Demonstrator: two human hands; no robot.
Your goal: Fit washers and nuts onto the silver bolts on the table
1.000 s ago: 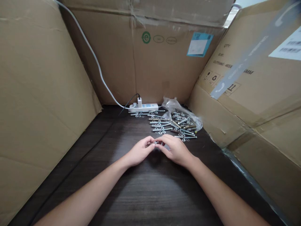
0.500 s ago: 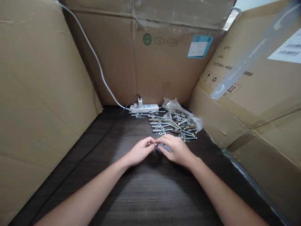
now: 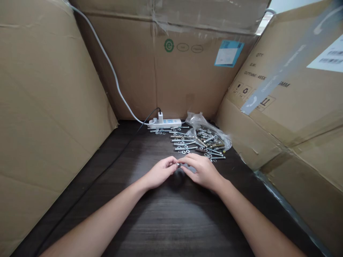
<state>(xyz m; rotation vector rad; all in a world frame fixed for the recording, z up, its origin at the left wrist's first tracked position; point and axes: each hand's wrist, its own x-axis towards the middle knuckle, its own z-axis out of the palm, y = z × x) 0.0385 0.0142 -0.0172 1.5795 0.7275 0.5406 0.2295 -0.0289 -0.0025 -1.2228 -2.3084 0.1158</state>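
We're seeing a small metal piece [image 3: 178,165] sitting right at the fingertips, between the two hands, above the dark surface [image 3: 166,228]. Fingers of the left hand [image 3: 160,173] are gripping it; fingers of the right hand [image 3: 201,168] are curving around its far side, index tip hovering at its top, thumb just beside. Whether they're closing on it, we're not able to tell.

Beyond the hands, bolts [image 3: 184,144] are lying in rows with washers [image 3: 183,152] near them; more are piling up by a clear plastic bag [image 3: 197,119]. Behind, a white power strip [image 3: 173,123] is holding a plugged-in charger [image 3: 160,117].

Labels: the back cardboard [image 3: 128,64] is showing a green "e" mark [image 3: 169,45], two faint ovals and a blue-and-white label [image 3: 229,53], its print blurring out. The right box [image 3: 254,135] is reading "QTY:", "G.W.:", "465X" and "MM", with glass, recycling and up-arrow icons. Grey tape [image 3: 276,76] is covering some print, its own lettering staying illegible. A white barcode label [image 3: 328,55] is running off the edge.
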